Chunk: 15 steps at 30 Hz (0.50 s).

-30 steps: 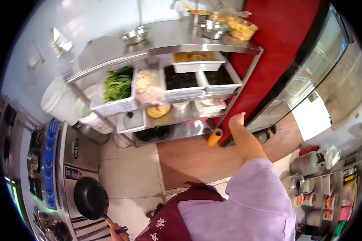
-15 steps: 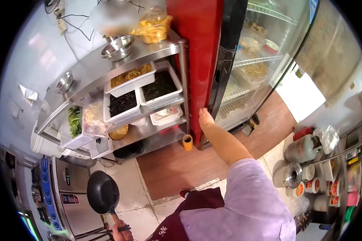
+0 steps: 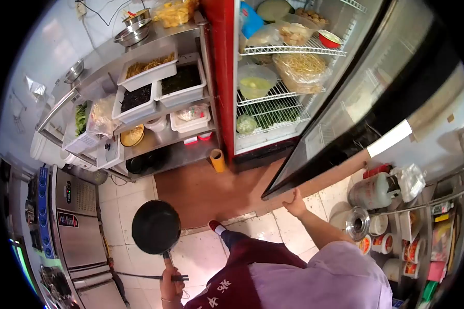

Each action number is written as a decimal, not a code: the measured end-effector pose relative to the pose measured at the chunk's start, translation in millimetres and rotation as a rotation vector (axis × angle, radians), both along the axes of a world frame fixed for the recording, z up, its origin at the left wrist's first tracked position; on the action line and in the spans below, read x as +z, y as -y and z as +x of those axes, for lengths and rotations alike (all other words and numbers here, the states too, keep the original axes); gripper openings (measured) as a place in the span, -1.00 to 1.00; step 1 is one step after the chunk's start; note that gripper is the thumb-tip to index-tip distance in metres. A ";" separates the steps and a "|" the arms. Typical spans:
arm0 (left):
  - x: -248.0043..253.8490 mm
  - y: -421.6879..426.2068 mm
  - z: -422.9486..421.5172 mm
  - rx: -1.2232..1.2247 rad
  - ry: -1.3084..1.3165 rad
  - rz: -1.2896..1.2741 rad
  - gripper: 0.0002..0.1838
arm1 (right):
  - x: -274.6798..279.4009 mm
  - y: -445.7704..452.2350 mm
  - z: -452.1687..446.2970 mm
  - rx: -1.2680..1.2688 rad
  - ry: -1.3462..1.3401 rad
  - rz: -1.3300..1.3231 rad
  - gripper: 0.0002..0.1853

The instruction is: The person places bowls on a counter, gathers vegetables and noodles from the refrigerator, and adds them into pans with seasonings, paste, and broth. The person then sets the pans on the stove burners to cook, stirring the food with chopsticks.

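Note:
My left hand point(image 3: 171, 283) is closed around the handle of a black frying pan point(image 3: 156, 226), which hangs over the tiled floor. A pair of dark chopsticks point(image 3: 139, 276) is also in that hand, pointing out to the left. My right hand point(image 3: 296, 206) is just below the lower edge of the swung-out glass fridge door point(image 3: 340, 123), its fingers spread and holding nothing. Behind the door the fridge stands open. On its wire racks are a bag of bean sprouts point(image 3: 303, 69), a red bowl point(image 3: 329, 39), a bowl of yellowish food point(image 3: 256, 84) and green vegetables point(image 3: 270, 114).
At the left a steel shelf rack point(image 3: 162, 121) carries white tubs of food and metal bowls point(image 3: 132, 33). An orange cylinder point(image 3: 217, 160) stands on the floor by the fridge. A gas cylinder point(image 3: 368, 190) and loaded shelves are at the right, a steel appliance point(image 3: 77, 226) at the left.
The fridge door has swung open to the right, baring the racks. My right hand has moved right and down. The pan has moved right, and the view has shifted.

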State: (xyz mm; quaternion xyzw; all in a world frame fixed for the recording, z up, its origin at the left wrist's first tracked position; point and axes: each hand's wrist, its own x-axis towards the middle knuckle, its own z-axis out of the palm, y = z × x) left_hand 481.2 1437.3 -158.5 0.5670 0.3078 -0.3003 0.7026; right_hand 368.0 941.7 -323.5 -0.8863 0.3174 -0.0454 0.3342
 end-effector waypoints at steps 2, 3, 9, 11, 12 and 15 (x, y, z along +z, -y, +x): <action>7.2 24.1 -2.2 -0.082 -0.024 0.032 -0.62 | 21.6 -3.7 -14.0 -0.248 0.161 0.231 -0.30; 6.1 31.5 -3.3 -0.098 -0.021 0.000 -0.62 | 20.8 -4.6 -18.0 -0.489 0.245 0.495 -0.33; 17.0 73.2 8.1 -0.235 0.005 -0.137 -0.75 | 20.6 19.8 -86.6 -0.777 0.354 0.742 -0.27; 23.8 90.4 15.4 -0.326 0.052 -0.122 -0.74 | 22.1 19.4 -95.5 -0.843 0.268 0.737 -0.29; 23.3 97.1 19.5 -0.328 0.054 -0.124 -0.74 | 22.9 15.4 -98.1 -0.912 0.197 0.730 -0.36; 12.6 116.7 33.3 -0.401 0.058 -0.126 -0.77 | -27.4 17.4 -83.0 -0.137 -0.283 0.473 -0.65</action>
